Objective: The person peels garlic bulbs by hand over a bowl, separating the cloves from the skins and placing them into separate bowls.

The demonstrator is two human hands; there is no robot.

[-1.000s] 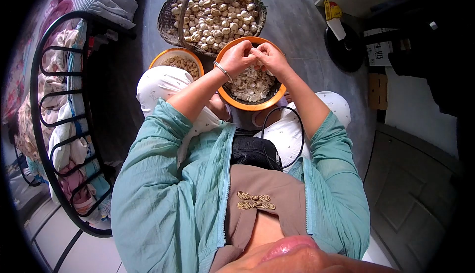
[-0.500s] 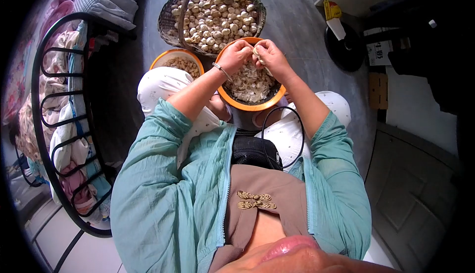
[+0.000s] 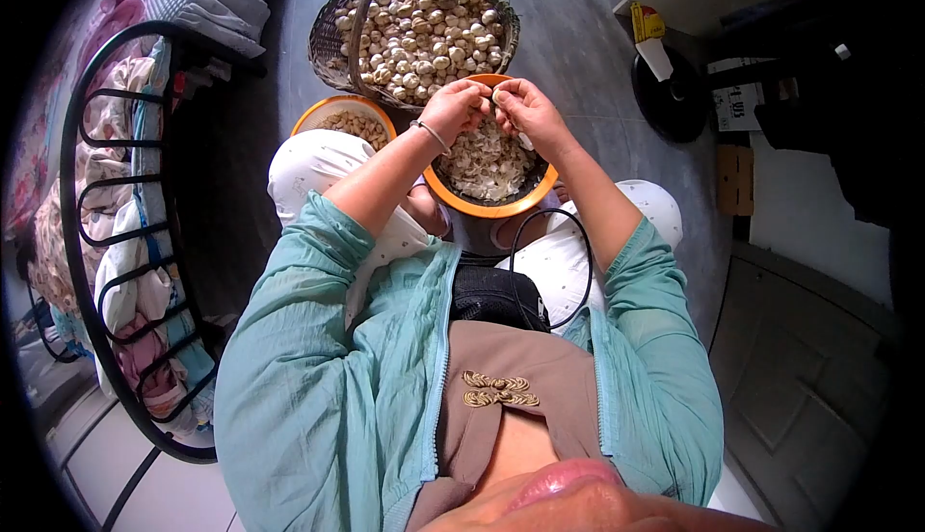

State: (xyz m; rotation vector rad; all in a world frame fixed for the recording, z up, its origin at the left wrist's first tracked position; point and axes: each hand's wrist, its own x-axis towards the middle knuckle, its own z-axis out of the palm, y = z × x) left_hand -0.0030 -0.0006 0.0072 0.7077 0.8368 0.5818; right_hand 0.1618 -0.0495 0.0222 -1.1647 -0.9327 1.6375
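Note:
Both hands are raised above an orange-rimmed bowl (image 3: 491, 210) that holds papery garlic skins (image 3: 487, 166). My left hand (image 3: 457, 111), with a bracelet at the wrist, has its fingers pinched together; what lies between them is too small to name. Close beside it, my right hand (image 3: 530, 113) is closed on a pale garlic piece (image 3: 497, 94) at the thumb and fingertip. A whitish bit also shows under the right palm. Beyond the hands stands a wicker basket (image 3: 328, 62) full of garlic bulbs (image 3: 424, 36).
A smaller orange-rimmed bowl (image 3: 313, 113) with peeled cloves (image 3: 355, 127) sits left of the larger one. At the left is a black metal bed frame (image 3: 72, 195) with bedding. A round black base (image 3: 665, 98) and a cardboard box (image 3: 736, 180) are at the right.
The hands have parted slightly at the fingertips, and the pale piece now shows at the right thumb. The bowls and basket have not moved.

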